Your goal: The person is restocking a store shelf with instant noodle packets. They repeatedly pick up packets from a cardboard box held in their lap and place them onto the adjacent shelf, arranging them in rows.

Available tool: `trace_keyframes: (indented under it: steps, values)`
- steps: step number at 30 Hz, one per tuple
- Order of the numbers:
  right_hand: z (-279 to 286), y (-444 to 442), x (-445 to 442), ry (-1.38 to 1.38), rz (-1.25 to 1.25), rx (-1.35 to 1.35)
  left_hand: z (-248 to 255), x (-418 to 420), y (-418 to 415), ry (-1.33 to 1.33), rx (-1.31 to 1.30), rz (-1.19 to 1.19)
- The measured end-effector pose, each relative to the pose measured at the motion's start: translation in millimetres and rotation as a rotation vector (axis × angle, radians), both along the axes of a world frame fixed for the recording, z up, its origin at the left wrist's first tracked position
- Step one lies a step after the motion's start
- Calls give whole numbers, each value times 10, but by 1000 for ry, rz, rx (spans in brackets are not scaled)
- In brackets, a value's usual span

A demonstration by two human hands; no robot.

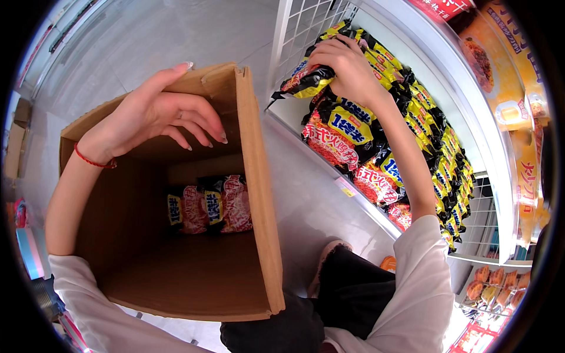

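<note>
My right hand (342, 66) grips a black-and-yellow instant noodle packet (306, 81) at the far left corner of a white shelf (287, 108). Below and beside it, rows of matching noodle packets (337, 132) fill the shelf, standing closely together. My left hand (165, 108) reaches over the rim of an open cardboard box (260, 198), fingers apart and holding nothing; its wrist rests near the upper edge. Deep inside the box lie a few noodle packets (229, 205) against one wall. Part of the gripped packet is hidden by my fingers.
A white wire divider (304, 33) closes the shelf's left end. Above, another shelf carries yellow food packages (494, 66) and a red container (443, 6). A price tag (346, 187) sits on the shelf's front edge. Packaged food (496, 282) hangs or stands lower right.
</note>
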State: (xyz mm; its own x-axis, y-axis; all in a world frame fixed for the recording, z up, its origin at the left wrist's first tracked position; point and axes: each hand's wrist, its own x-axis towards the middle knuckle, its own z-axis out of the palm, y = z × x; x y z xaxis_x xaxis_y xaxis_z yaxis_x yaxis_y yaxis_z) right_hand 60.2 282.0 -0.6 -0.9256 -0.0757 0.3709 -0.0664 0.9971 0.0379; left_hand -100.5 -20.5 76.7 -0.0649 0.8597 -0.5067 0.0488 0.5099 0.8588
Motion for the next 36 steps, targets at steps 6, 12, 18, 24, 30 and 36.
trace_keyframes:
  steps: [6,12,18,24,30,36]
  values:
    - [-355,188,-310,-166,-118,-3,-5,-19,0,-8,-2,-34]
    - [-588,287,-424,146,-157,124,-2,-41,-14,-5,-39,-23]
    - [-576,268,-405,228,-287,151,-1,-32,-12,13,-50,-22]
    - [-693,455,-382,101,-330,59,-1,-33,8,55,-70,-32]
    - [-599,370,-240,124,-246,-21,-57,23,-21,70,-64,35]
    - [-337,191,-138,-5,-395,-165,-120,-2,-27,90,-60,-153]
